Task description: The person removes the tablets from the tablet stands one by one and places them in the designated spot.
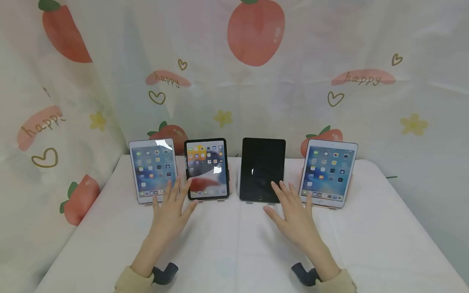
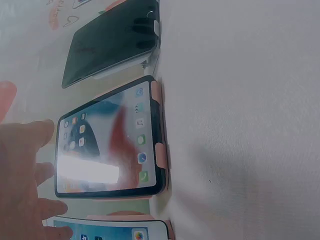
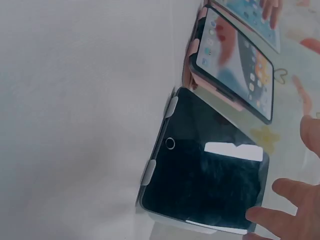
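Note:
Four tablets lean on stands in a row. In the head view, a white-framed tablet (image 1: 152, 169) with its home screen lit stands at far left. Beside it is a black-framed tablet (image 1: 206, 167), also lit, on a pink stand (image 2: 161, 155). Third comes a black tablet (image 1: 261, 162) with a dark screen and a round home button. At far right stands another lit white-framed tablet (image 1: 329, 171). My left hand (image 1: 169, 215) spreads its fingers before the two left tablets, holding nothing. My right hand (image 1: 297, 219), likewise spread and holding nothing, overlaps the dark tablet's lower right corner.
A white cloth covers the table (image 1: 234, 252). Behind it hangs a curtain (image 1: 275, 101) printed with fruit, hearts and flowers, which also runs down the left side. A dark band (image 1: 165, 273) sits at the left wrist, another dark band (image 1: 305, 274) at the right.

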### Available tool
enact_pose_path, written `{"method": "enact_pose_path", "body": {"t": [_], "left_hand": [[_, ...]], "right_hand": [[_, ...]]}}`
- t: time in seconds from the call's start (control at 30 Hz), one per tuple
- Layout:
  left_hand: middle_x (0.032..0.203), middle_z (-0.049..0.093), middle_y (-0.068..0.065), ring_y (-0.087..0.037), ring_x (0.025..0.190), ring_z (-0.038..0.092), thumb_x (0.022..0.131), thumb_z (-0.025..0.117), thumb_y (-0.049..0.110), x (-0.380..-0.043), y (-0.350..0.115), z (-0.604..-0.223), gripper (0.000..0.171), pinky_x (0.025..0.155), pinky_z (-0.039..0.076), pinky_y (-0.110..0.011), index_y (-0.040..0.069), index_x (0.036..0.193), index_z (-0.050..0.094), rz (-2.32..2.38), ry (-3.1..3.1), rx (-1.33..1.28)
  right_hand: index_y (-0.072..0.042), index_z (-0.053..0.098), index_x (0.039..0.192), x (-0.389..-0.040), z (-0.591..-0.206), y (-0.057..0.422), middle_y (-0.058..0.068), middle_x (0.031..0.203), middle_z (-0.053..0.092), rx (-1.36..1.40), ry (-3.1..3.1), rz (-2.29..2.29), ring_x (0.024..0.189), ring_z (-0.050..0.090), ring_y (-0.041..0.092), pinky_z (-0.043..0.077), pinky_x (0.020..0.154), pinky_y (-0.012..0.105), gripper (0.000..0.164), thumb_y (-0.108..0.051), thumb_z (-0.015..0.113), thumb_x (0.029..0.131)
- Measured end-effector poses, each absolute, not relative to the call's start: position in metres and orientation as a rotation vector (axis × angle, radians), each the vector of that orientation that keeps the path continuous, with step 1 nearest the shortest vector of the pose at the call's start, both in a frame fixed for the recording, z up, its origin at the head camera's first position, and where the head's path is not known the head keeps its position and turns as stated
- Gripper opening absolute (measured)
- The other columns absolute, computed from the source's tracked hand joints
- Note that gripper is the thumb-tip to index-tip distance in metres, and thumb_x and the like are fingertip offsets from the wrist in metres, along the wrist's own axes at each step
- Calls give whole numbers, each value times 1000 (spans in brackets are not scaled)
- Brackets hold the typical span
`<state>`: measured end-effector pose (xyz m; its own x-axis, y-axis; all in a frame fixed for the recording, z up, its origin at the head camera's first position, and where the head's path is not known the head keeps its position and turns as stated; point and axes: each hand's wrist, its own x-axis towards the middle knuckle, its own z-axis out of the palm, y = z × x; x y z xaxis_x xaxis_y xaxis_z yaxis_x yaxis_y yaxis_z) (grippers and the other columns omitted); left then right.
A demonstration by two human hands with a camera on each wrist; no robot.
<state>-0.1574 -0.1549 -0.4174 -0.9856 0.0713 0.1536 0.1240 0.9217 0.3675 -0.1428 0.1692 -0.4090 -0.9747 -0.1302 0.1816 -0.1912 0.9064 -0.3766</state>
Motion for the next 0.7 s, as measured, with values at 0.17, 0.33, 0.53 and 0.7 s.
{"method": "enact_pose_path", "body": {"t": [0.17,0.33,0.53,0.7], "left_hand": [[162,12,-12,-39,149,9,97,48,47,-160,-163,-417,68,105,10,-78,28,154,17,-583,-2938,-137],[162,11,-14,-41,148,9,97,48,46,-162,-171,-416,67,104,11,-79,28,154,17,-604,-2916,-130],[162,11,-15,-42,148,8,97,49,42,-163,-178,-413,67,103,13,-79,27,154,17,-613,-2900,-101],[161,14,-17,-43,147,11,99,47,42,-163,-183,-413,65,105,14,-77,22,154,20,-617,-2869,-93]], "right_hand": [[-28,25,152,-147,-407,164,11,159,26,261,-2904,630,149,13,38,-4,112,71,74,-58,52,91],[-26,27,152,-151,-403,158,9,159,28,274,-2858,692,149,14,36,-3,113,70,73,-57,53,91],[-23,30,151,-158,-399,148,9,158,31,311,-2823,755,149,16,34,-3,113,69,71,-55,52,92],[-24,30,151,-162,-397,139,7,157,32,351,-2802,812,149,17,31,-5,115,67,68,-54,51,93]]}}
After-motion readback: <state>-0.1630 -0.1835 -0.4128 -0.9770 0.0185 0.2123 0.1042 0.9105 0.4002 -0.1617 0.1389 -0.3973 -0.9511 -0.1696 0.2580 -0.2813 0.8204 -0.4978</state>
